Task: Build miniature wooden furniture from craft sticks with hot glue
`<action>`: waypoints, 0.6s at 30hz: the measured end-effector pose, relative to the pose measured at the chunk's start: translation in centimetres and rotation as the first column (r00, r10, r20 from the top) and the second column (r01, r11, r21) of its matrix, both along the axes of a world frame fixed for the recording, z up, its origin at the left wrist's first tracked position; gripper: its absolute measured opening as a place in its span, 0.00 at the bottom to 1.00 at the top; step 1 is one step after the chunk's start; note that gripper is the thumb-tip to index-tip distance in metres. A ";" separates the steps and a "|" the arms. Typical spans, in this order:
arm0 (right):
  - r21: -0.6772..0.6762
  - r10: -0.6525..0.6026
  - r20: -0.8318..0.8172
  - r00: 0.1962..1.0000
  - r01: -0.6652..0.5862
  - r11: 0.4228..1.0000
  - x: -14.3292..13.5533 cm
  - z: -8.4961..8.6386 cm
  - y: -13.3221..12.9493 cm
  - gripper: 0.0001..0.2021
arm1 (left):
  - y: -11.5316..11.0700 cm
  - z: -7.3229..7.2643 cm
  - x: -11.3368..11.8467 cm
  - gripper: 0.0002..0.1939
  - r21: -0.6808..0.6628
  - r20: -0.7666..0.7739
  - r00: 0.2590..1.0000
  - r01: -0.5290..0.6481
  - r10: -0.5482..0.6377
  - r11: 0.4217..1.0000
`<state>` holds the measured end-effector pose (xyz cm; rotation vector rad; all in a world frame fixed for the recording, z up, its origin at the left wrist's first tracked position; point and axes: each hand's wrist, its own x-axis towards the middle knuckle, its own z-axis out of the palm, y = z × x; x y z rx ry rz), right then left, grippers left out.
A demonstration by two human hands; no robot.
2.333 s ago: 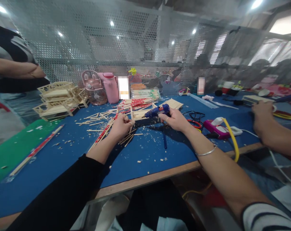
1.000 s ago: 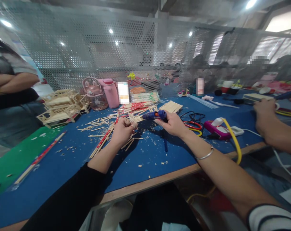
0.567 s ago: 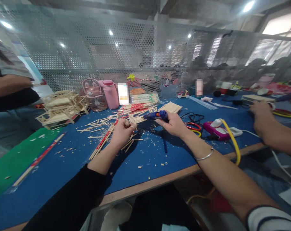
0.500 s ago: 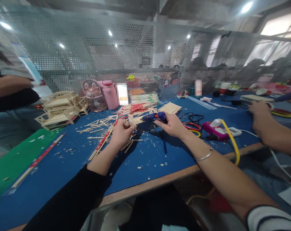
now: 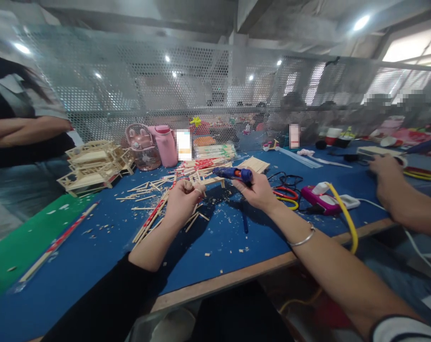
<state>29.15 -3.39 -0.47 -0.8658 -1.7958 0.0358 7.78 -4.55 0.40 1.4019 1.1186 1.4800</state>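
Observation:
My right hand (image 5: 257, 191) is wrapped round a blue hot glue gun (image 5: 233, 174), whose nozzle points left. My left hand (image 5: 183, 199) is closed, its fingers pinched at the near end of a small wooden stick model (image 5: 212, 181) that has short legs. The glue gun's tip is just above this model; whether they touch I cannot tell. Loose wooden sticks (image 5: 144, 191) lie scattered beyond and left of my left hand. A flat panel of sticks (image 5: 255, 165) rests behind the glue gun.
Larger stick models (image 5: 90, 166) stand at the back left, beside a pink bottle (image 5: 165, 146) and a clear pink cup (image 5: 143, 151). A magenta power strip (image 5: 320, 198) with a yellow cable (image 5: 345, 218) lies right. Another person's hand (image 5: 388, 173) is farther right; someone stands at left.
The glue gun has lifted slightly and shifted right, away from my left hand, so more of the small stick model shows. My left hand stays pinched in nearly the same place.

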 end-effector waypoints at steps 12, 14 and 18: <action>0.013 -0.064 0.025 0.998 0.064 0.998 -0.2 -0.2 0.0 0.18 | -0.1 0.1 0.1 0.23 0.029 0.015 1.000 0.017 -0.017 0.999; 0.011 -0.063 0.025 0.998 0.063 0.998 -0.1 -0.2 0.1 0.18 | -0.2 0.1 0.2 0.23 0.024 0.004 1.000 -0.003 0.003 1.000; 0.002 -0.065 0.032 0.997 0.065 0.998 -0.2 -0.2 0.1 0.18 | -0.2 0.2 0.2 0.23 0.016 -0.009 1.000 -0.019 0.019 1.000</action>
